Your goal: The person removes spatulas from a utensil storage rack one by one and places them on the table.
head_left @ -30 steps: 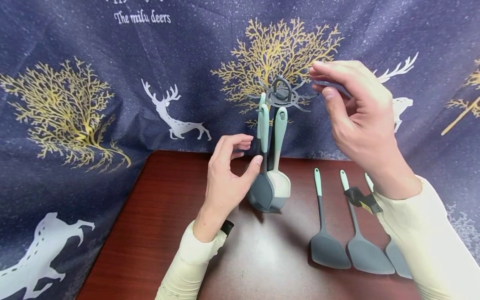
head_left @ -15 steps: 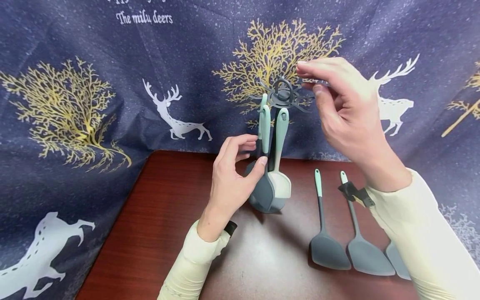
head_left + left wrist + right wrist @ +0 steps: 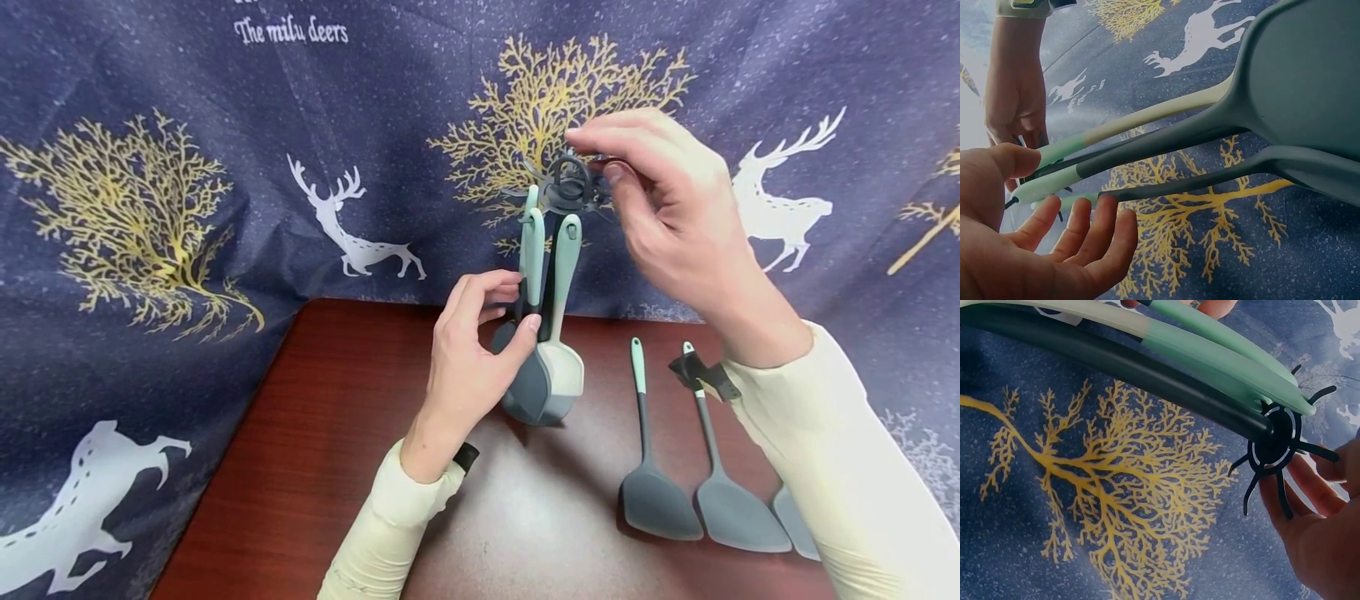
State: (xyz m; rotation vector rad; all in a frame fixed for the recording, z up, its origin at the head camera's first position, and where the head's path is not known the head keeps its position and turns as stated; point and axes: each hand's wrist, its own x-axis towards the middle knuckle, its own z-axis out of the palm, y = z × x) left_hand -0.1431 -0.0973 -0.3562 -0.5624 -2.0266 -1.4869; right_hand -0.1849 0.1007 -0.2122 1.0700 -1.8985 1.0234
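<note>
A dark grey utensil rack [image 3: 567,193] stands upright with curved hooks around its top. From it hang a cream-headed spatula [image 3: 564,367] and two dark grey-headed utensils, all with mint handles; one grey head [image 3: 529,390] faces forward. My left hand [image 3: 474,358] is loosely cupped around the hanging grey utensils, thumb in front and fingers behind. In the left wrist view a gap shows between its thumb and fingers [image 3: 1105,228]. My right hand [image 3: 671,196] reaches in from the right, fingertips over the rack's top loop. The right wrist view shows its fingers behind the hooks [image 3: 1285,494].
On the reddish-brown table [image 3: 337,400], to the right, lie a grey turner [image 3: 660,504] with a mint handle, a second turner [image 3: 742,512] and a third turner [image 3: 795,521] partly under my right sleeve. Close behind the table hangs a patterned blue cloth [image 3: 360,108].
My right hand has moved left, from beside the rack to its top loop. My left hand has shifted slightly right, closer around the hanging utensils. The turners lie as before.
</note>
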